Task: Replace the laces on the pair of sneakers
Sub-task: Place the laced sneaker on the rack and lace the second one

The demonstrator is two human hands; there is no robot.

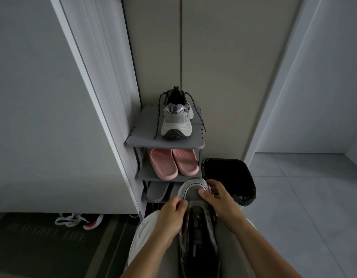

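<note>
Nearest, lying lengthwise on the person's lap with its heel toward the camera and its toe pointing away, is the grey sneaker (199,233). Its dark tongue is exposed and no lace can be made out through the eyelets, though the light is dim. The left hand (172,212) has its fingers curled tight against the left edge of the forefoot, gripping the shoe there; whether it also pinches a lace end I cannot tell. The right hand (219,199) holds the toe, thumb pressed flat on top and fingers wrapped round the right side. The second sneaker (176,121) stands apart on the top shelf of the shoe rack (141,135), heel outward, with dark speckled laces (158,117) hanging loose down both sides. A pair of pink slippers (173,163) sits on the shelf below, and a black lined bin (233,177) stands just beside the rack. Judging by this, the step in hand is the start of threading the lap shoe at its lowest eyelets. The next move calls for a lace tip held firmly, the shoe steadied by the other hand, and even ends on both sides.
</note>
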